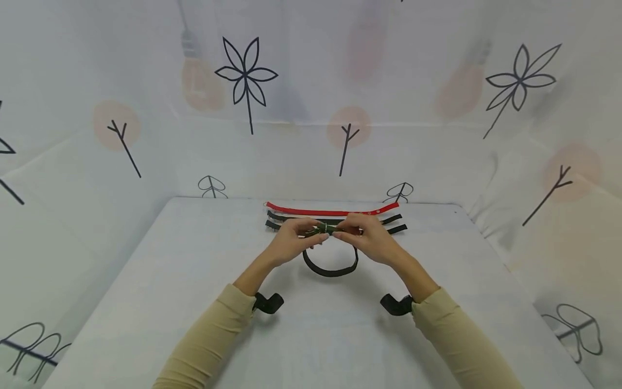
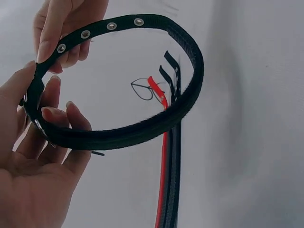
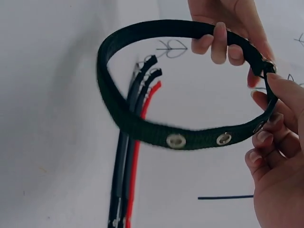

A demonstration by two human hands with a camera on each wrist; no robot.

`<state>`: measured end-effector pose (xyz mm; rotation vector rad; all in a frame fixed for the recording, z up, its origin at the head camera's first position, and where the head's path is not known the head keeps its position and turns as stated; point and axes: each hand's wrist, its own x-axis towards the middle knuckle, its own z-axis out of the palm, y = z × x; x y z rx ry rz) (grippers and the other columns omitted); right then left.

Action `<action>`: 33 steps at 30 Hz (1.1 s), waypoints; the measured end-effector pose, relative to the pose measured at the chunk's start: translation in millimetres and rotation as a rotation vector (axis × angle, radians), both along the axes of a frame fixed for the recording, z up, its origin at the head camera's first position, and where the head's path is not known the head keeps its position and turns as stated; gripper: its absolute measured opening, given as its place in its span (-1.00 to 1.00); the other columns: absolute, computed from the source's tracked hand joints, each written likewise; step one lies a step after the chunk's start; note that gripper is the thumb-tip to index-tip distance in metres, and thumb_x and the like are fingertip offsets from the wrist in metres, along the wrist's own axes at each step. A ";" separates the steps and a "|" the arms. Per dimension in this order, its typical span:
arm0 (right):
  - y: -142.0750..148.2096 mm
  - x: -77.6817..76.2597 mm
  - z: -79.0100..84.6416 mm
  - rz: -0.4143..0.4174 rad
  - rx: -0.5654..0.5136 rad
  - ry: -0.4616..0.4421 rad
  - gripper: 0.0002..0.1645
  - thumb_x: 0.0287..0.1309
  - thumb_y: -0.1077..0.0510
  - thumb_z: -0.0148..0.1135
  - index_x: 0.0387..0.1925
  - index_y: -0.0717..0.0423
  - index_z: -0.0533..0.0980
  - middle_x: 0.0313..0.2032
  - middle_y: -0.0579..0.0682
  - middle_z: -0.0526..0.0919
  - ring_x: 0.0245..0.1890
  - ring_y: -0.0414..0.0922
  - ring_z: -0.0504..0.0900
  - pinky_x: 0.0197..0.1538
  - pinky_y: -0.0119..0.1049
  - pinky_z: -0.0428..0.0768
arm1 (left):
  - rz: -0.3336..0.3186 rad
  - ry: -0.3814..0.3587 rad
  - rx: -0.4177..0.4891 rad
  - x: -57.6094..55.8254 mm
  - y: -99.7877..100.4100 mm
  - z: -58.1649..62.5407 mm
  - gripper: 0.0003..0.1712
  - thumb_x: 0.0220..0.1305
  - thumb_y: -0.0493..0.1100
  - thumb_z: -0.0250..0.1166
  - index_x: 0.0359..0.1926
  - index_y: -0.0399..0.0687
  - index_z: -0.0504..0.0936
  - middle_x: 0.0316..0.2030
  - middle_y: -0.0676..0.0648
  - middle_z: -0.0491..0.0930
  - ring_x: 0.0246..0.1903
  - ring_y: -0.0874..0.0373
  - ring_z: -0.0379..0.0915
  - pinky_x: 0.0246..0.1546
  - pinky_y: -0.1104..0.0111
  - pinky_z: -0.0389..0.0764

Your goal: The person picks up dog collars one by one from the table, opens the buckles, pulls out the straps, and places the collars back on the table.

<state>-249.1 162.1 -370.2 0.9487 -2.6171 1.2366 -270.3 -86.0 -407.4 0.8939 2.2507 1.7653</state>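
A dark green pet collar (image 1: 331, 273) is bent into a loop, its curve hanging toward me in the head view. At the loop's far side my left hand (image 1: 291, 240) pinches the band beside the metal buckle (image 3: 270, 66). My right hand (image 1: 369, 237) grips the strap end close to the left fingertips, thumb and forefinger on the band. Metal-rimmed eyelets (image 2: 111, 26) run along the strap part on the right hand's side. In the right wrist view the strap reaches the buckle between both hands; fingers partly cover that spot.
Behind the hands a red collar (image 1: 330, 212) and two dark collars (image 1: 391, 219) lie stretched out side by side on the white table (image 1: 330, 346). A white cloth backdrop (image 1: 301, 156) with printed plants rises behind the table. Black camera mounts (image 1: 269, 303) stick out from both wrists.
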 end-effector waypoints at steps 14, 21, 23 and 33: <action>18.9 -1.8 -1.4 -0.081 0.060 0.026 -0.94 0.28 0.18 0.42 -0.21 0.02 0.72 -0.47 -0.14 0.50 -0.41 -0.09 0.44 -0.36 -0.29 0.40 | 0.131 0.135 -0.066 -3.9 -11.9 5.0 -0.77 0.49 -0.13 0.28 0.00 -0.17 0.70 -0.26 -0.10 0.70 -0.39 0.07 0.62 -0.22 0.21 0.64; 42.6 -1.1 -0.3 -0.202 0.025 0.013 -0.84 0.33 0.16 0.38 -0.12 0.11 0.72 -0.39 -0.08 0.63 -0.40 -0.08 0.46 -0.40 -0.33 0.41 | 0.251 0.186 -0.214 -12.6 -32.2 2.1 -0.71 0.56 -0.04 0.17 -0.03 -0.17 0.66 -0.27 -0.19 0.72 -0.30 0.11 0.68 -0.06 0.23 0.66; 49.5 -0.8 -1.6 -0.235 0.019 -0.003 -0.78 0.36 0.12 0.35 -0.08 0.16 0.71 -0.32 -0.02 0.69 -0.37 -0.07 0.49 -0.38 -0.35 0.45 | 0.287 0.204 -0.240 -14.6 -37.9 -0.6 -0.71 0.57 -0.04 0.15 -0.02 -0.17 0.66 -0.28 -0.19 0.72 -0.30 0.14 0.67 -0.10 0.23 0.67; 79.2 -1.2 -7.7 -0.371 -0.036 -0.061 -0.61 0.47 -0.02 0.22 0.01 0.24 0.65 -0.13 0.15 0.73 -0.17 0.01 0.69 -0.17 -0.43 0.60 | 0.403 0.314 -0.308 -22.6 -63.2 -8.8 -0.68 0.63 -0.14 0.05 -0.16 -0.26 0.63 -0.30 -0.19 0.73 -0.29 0.01 0.68 -0.18 0.13 0.66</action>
